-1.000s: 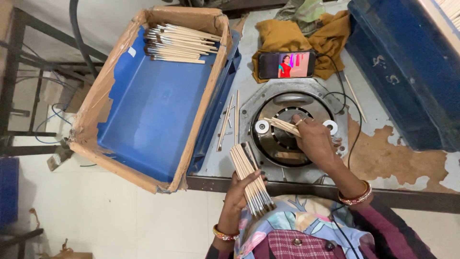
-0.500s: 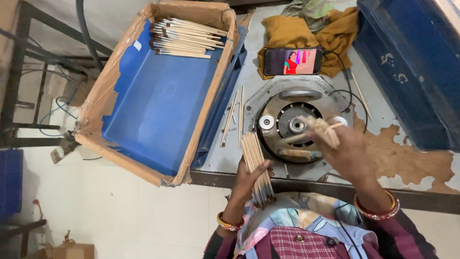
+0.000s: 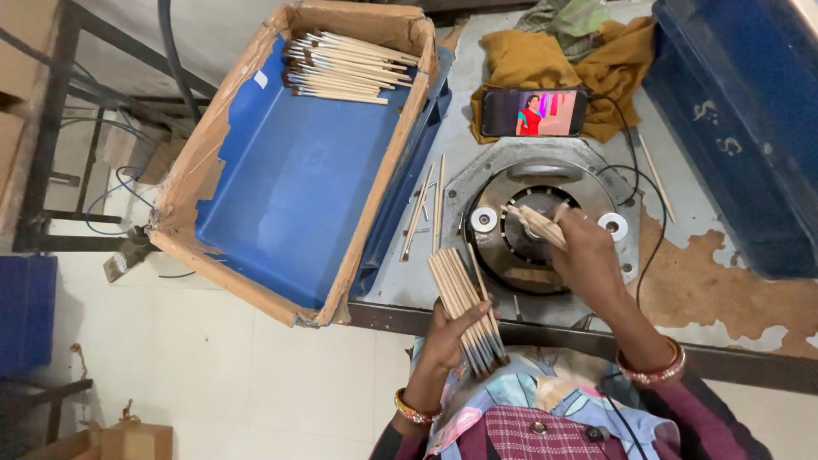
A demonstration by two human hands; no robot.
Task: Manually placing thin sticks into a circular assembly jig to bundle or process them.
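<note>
Over the round metal machine plate (image 3: pixel 545 170) I see the right hand (image 3: pixel 588 255), fingers pinched narrow on a few thin wooden sticks (image 3: pixel 535 223); those sticks poke out to the left of the knuckles, tilted, their tips above the dark circular opening (image 3: pixel 520 255) in the plate's middle; I cannot tell whether they touch the metal. Nearer the body, the left hand (image 3: pixel 447 336) is wrapped tight around a bundle of sticks (image 3: pixel 467 307), which fans upward out of the fist with pale, smooth shafts, while dark bluish ends stick out below the palm; this bundle stands just left of the plate, apart from the right hand's sticks. Both wrists carry bangles.

Two small white discs (image 3: pixel 484 220) sit on the plate, one either side of the opening. Some loose sticks (image 3: pixel 426 213) lie on the grey, scuffed tabletop (image 3: pixel 724 281) between the plate and a cardboard-edged box (image 3: pixel 204 170) lined in smooth blue; a neat heap of dark-tipped sticks (image 3: pixel 345 64) rests in its far corner. Beyond the plate a phone (image 3: pixel 534 112) with a lit screen leans on crumpled mustard cloth (image 3: pixel 528 60); a dark blue crate (image 3: pixel 741 111) stands to the right.
</note>
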